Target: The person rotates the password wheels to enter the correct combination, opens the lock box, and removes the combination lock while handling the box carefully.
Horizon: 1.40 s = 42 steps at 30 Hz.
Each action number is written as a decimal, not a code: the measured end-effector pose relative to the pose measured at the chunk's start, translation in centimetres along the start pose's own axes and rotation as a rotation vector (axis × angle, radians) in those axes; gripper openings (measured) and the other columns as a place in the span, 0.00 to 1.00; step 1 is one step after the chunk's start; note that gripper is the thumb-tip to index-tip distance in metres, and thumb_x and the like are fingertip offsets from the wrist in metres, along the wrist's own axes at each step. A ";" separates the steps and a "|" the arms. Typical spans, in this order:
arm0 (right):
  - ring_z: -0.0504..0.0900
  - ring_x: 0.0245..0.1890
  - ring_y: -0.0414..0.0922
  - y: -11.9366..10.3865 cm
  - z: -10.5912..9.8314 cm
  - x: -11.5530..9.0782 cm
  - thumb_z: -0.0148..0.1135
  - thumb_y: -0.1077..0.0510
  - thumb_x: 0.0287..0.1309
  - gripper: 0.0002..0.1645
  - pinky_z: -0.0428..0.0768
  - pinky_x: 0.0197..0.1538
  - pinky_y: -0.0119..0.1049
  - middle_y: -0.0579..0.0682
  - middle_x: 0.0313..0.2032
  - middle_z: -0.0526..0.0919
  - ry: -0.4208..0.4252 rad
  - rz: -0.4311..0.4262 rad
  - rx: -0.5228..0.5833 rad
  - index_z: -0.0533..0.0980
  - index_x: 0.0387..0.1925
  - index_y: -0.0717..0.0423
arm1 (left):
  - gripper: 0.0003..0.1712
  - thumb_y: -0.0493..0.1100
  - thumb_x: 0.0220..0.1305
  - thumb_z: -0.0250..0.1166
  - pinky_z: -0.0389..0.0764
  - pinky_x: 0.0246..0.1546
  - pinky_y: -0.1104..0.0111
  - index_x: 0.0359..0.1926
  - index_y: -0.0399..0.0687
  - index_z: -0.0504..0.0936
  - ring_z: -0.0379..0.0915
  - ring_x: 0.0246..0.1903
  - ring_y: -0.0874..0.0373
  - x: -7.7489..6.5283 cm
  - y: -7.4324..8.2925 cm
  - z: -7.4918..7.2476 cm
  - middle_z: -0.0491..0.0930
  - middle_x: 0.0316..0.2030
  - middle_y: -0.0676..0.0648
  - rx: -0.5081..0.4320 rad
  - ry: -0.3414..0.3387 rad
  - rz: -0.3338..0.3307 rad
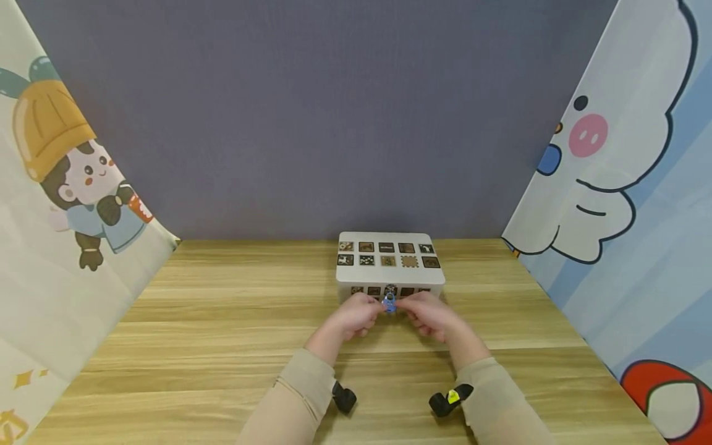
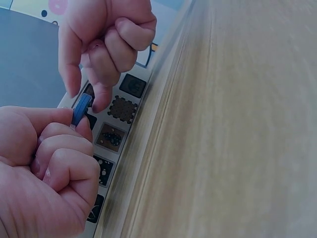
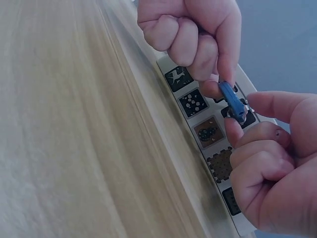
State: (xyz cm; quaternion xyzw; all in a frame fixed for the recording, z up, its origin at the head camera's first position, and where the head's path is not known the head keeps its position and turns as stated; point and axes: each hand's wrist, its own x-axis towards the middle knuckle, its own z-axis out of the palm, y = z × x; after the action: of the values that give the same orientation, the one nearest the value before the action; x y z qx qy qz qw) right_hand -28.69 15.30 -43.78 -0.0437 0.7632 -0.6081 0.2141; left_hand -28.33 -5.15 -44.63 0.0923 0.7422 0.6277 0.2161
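A small blue padlock (image 1: pixel 390 303) hangs by its shackle at the front latch (image 1: pixel 391 289) of a white box (image 1: pixel 389 253) with small dark pictures on it. With thumb and index finger my left hand (image 1: pixel 358 314) pinches one side of the padlock (image 2: pixel 81 109), the other fingers curled in. From the opposite side, my right hand (image 1: pixel 432 313) has its thumb and index fingertips at the padlock (image 3: pixel 233 101), one on either side of its end. Small silvery parts show on the padlock near the right thumb tip. The padlock's front is partly hidden by fingers.
The box stands at the back of a wood-grain table (image 1: pixel 222 321), close to a grey back panel (image 1: pixel 267 123). Printed cartoon sheets line the left (image 1: pixel 33 278) and right (image 1: pixel 656 259) sides. A black wrist camera (image 1: pixel 343 398) is strapped at each sleeve.
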 end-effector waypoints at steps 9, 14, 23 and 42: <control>0.54 0.10 0.37 0.3 0.2 0.0 0.59 0.50 0.59 0.25 0.54 0.12 0.28 0.42 0.12 0.59 -0.029 -0.035 0.007 0.76 0.41 0.72 | 0.17 0.46 0.64 0.59 0.56 0.09 0.73 0.42 0.34 0.81 0.50 0.09 0.64 -0.2 0.2 0.2 0.58 0.10 0.56 0.007 0.020 -0.010; 0.54 0.10 0.37 0.3 0.1 -0.1 0.58 0.52 0.60 0.25 0.54 0.12 0.28 0.42 0.13 0.59 -0.052 -0.034 0.047 0.74 0.42 0.74 | 0.18 0.47 0.63 0.60 0.56 0.09 0.73 0.43 0.36 0.81 0.50 0.08 0.64 -0.3 0.4 0.3 0.58 0.10 0.57 0.018 0.032 -0.012; 0.54 0.11 0.37 0.2 0.2 -0.2 0.57 0.53 0.61 0.24 0.54 0.13 0.28 0.42 0.13 0.59 -0.067 -0.033 0.048 0.74 0.42 0.74 | 0.14 0.45 0.63 0.60 0.57 0.09 0.73 0.41 0.39 0.82 0.51 0.08 0.64 -0.3 0.3 0.3 0.58 0.10 0.56 0.013 0.034 -0.013; 0.54 0.11 0.37 0.4 0.2 0.1 0.58 0.51 0.60 0.23 0.54 0.13 0.28 0.43 0.14 0.60 -0.084 -0.026 0.079 0.73 0.38 0.72 | 0.15 0.45 0.64 0.59 0.57 0.09 0.73 0.42 0.36 0.81 0.51 0.08 0.64 -0.3 0.4 0.3 0.57 0.10 0.56 0.034 0.037 -0.018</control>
State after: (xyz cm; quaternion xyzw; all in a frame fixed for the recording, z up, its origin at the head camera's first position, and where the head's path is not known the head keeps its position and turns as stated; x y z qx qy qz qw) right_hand -28.67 15.17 -44.20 -0.0707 0.7285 -0.6379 0.2395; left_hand -28.05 -4.95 -44.23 0.0777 0.7575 0.6145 0.2063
